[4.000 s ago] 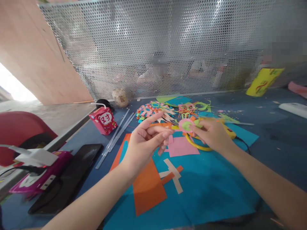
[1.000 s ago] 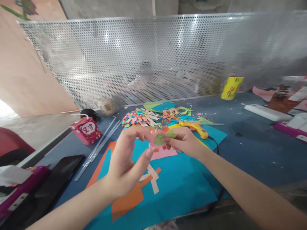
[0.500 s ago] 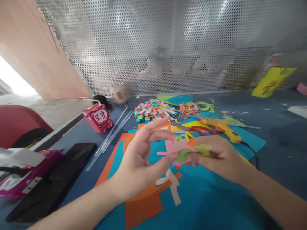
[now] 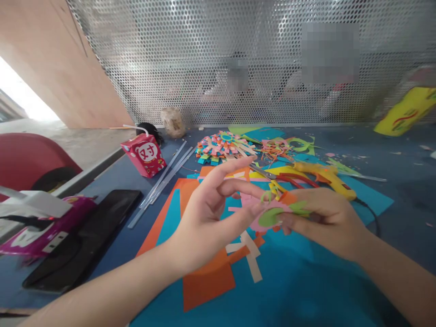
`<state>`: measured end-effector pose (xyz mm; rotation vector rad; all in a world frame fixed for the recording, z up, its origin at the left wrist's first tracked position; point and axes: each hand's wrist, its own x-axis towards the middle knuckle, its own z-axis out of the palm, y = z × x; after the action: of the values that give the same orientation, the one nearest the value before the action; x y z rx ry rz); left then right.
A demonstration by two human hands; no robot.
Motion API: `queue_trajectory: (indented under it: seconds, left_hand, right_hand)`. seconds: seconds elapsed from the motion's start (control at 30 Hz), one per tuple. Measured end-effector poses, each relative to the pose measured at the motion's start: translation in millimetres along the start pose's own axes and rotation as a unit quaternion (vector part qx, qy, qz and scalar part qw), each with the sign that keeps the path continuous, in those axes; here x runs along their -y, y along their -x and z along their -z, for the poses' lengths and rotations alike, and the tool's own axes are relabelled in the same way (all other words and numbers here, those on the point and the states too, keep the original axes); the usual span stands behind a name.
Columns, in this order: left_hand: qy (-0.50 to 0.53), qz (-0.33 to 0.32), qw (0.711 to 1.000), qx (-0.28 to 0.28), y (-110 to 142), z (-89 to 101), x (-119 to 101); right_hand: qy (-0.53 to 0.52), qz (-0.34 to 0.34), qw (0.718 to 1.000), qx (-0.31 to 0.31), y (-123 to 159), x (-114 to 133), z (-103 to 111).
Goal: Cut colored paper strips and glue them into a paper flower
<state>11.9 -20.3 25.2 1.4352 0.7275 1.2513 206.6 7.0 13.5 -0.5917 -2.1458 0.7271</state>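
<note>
My right hand (image 4: 323,222) pinches a small paper flower (image 4: 269,217), pink with a green round centre and curled green, yellow and orange petals. My left hand (image 4: 207,218) is beside it, thumb touching the flower's left edge, the other fingers spread and raised. Both hands hover over a blue paper sheet (image 4: 289,281) with orange sheets (image 4: 204,277) and loose white and orange strips (image 4: 250,254) on it.
Behind the hands lie a yellow glue gun (image 4: 327,177), red-handled scissors (image 4: 272,175), finished paper flowers (image 4: 221,147) and scraps. A red drink carton (image 4: 145,154), clear glue sticks (image 4: 163,179) and a black phone (image 4: 85,240) sit to the left. A perforated metal screen (image 4: 238,59) bounds the table.
The flower was lifted off the table and is now held nearer to me. My left hand has closed in on it, its thumb now touching it. The view has tilted down.
</note>
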Motion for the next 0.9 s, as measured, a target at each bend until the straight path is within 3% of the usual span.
queue_trajectory:
  seconds: [0.27,0.47,0.57,0.7,0.77,0.83,0.9]
  left_hand:
    - [0.021,0.011,1.000,-0.010,-1,-0.9,-2]
    - [0.041,-0.025,0.999,-0.011,0,4.3,2]
    - [0.074,-0.040,0.996,0.000,-1,5.8,0]
    - [0.085,-0.049,0.995,-0.011,-2,5.7,-6]
    - [0.077,-0.039,0.996,-0.022,-2,5.5,-8]
    - [0.065,-0.007,0.997,-0.035,-1,5.3,-9]
    - [0.052,0.038,0.997,-0.045,0,5.1,-8]
  right_hand:
    - [0.013,0.010,1.000,-0.009,0,-2,0]
    - [0.015,0.021,1.000,-0.016,-2,-1,0]
    - [0.074,0.056,0.995,-0.041,-2,-1,1]
    - [0.253,0.137,0.951,-0.111,-2,0,5]
    - [0.335,0.174,0.920,-0.106,-2,4,8]
    - [0.387,0.162,0.898,-0.132,-2,9,9]
    - [0.402,0.120,0.885,-0.199,0,14,10]
